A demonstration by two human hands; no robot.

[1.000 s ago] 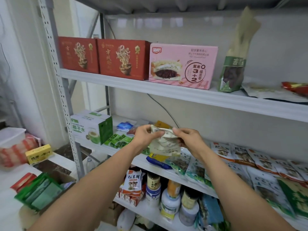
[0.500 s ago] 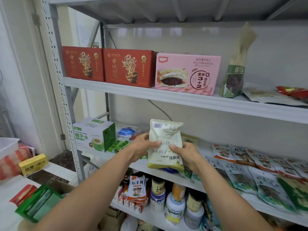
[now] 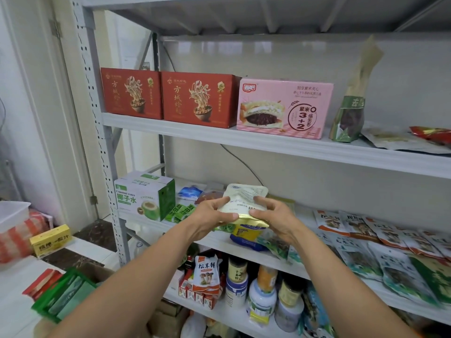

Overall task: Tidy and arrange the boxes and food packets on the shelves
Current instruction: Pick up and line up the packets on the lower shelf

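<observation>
**While Both Hands Are Holding a Soft Packet by the Middle Shelf**

While the grey metal shelving unit (image 3: 268,143) is carrying a row of red cardboard noodle boxes (image 3: 197,98) and a pink cardboard cake box (image 3: 283,108) on its upper level, the white-and-gold foil food packet (image 3: 244,197) is hanging in the air just in front of the middle shelf. The left hand (image 3: 210,217) and right hand (image 3: 277,215) are pinching its lower half, with fingers (image 3: 256,212) curled over both side edges. It is looking light, limp and slick, so gripping the sealed edges is probably working best.

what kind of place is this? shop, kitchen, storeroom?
Likely a home storeroom or pantry, though not certain: a plain metal rack holds mixed food boxes such as the pink box, loose packets laid flat, and jars below.
</observation>
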